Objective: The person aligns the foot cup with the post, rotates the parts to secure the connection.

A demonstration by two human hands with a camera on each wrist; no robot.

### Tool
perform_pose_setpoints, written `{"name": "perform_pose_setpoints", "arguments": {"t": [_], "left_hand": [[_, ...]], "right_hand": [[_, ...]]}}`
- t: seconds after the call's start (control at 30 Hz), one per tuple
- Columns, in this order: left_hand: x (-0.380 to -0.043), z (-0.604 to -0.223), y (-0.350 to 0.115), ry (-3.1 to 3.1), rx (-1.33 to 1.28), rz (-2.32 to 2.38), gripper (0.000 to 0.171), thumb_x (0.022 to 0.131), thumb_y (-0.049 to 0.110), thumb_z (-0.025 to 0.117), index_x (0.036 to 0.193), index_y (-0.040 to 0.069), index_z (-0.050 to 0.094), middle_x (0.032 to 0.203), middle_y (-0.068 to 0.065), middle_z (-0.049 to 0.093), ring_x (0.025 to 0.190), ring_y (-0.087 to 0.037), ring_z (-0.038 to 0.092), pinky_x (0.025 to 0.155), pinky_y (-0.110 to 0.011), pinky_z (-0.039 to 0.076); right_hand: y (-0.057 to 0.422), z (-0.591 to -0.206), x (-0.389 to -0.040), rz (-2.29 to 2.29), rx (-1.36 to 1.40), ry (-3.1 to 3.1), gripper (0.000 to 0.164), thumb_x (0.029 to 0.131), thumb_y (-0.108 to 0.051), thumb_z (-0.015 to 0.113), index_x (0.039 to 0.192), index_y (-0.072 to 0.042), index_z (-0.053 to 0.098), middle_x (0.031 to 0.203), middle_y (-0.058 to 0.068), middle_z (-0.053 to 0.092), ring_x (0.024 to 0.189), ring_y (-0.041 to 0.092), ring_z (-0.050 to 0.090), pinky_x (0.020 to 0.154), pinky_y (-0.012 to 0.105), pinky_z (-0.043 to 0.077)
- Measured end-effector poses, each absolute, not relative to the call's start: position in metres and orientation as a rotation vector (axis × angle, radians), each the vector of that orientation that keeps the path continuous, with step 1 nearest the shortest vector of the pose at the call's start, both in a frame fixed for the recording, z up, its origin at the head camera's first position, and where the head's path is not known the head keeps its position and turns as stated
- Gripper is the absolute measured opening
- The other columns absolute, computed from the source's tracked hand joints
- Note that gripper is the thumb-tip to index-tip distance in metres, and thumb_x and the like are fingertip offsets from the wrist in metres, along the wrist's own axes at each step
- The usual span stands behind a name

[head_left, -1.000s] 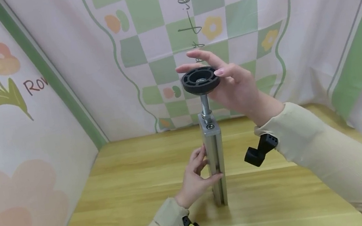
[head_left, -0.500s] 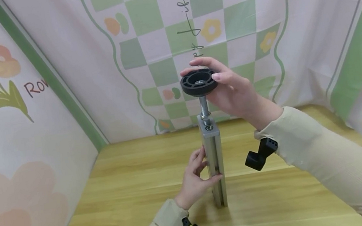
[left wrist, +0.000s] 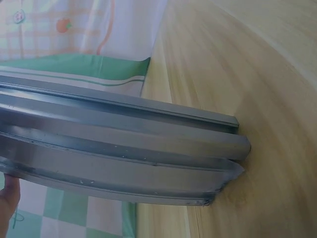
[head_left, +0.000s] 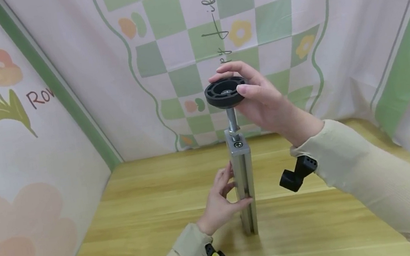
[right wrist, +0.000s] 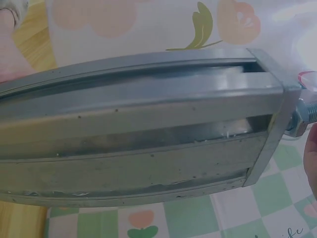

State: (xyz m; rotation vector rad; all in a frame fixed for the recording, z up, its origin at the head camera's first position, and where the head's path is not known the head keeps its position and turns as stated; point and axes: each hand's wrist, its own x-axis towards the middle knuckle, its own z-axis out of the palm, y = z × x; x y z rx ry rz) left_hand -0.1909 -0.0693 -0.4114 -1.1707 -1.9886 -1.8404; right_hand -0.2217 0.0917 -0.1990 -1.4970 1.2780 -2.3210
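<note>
Back curtain [head_left: 174, 49]: dark script [head_left: 211, 13] running upward, reads "py" and apparently "Life"
Left curtain [head_left: 1, 161]: reddish letters [head_left: 36, 99] "Ro", next letter cut off at green band [head_left: 63, 95]
Right wrist view: "ife" on back curtain, lower right
Left wrist view: script mark [left wrist: 18, 217], illegible

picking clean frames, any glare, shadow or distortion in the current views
Head view: soft shadow on the table by the foot of the metal profile; left wrist view: hazy, the profile's long edges bowed, likely lens distortion; right wrist view: similar bowing, a washed-out patch on the curtain at upper right.
</note>
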Motion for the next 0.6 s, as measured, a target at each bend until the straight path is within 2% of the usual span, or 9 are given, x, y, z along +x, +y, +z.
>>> {"name": "perform_pose_setpoints", "arguments": {"t": [0.17,0.4,0.5,0.6], "left_hand": [[-0.191,-0.410,-0.070,-2.001,-1.168,-1.855,0.107,0.072,-0.011,0.074,0.152,0.032,0.017,0.133,-0.021,0.037,0.124,-0.017,0.042,0.096,-0.034,0.047],[-0.193,-0.407,-0.070,-2.071,-1.149,-1.869,0.107,0.070,-0.010,0.075,0.152,0.011,0.011,0.132,-0.022,0.038,0.120,-0.019,0.043,0.096,-0.033,0.047],[-0.195,-0.406,-0.070,-2.087,-1.161,-1.857,0.108,0.070,-0.010,0.075,0.152,0.008,0.008,0.131,-0.022,0.037,0.119,-0.019,0.044,0.096,-0.034,0.047],[-0.196,-0.405,-0.070,-2.092,-1.174,-1.859,0.109,0.070,-0.010,0.075,0.152,0.011,0.007,0.132,-0.022,0.037,0.118,-0.019,0.044,0.096,-0.033,0.047]], "right_hand": [[0.092,-0.199,-0.220,-2.350,-1.467,1.379,0.036,0.084,-0.017,0.069,0.116,-0.010,0.055,0.116,0.008,0.055,0.109,0.024,0.053,0.092,0.029,0.046],[0.092,-0.199,-0.213,-2.398,-1.424,1.563,0.028,0.084,-0.012,0.063,0.110,-0.013,0.055,0.113,0.007,0.051,0.107,0.021,0.053,0.092,0.027,0.044],[0.091,-0.198,-0.209,-2.407,-1.407,1.677,0.027,0.083,-0.008,0.057,0.109,-0.014,0.054,0.112,0.008,0.050,0.104,0.019,0.054,0.090,0.026,0.045],[0.090,-0.196,-0.204,-2.413,-1.364,1.792,0.030,0.080,-0.002,0.050,0.107,-0.016,0.053,0.111,0.006,0.049,0.101,0.018,0.054,0.088,0.025,0.047]]}}
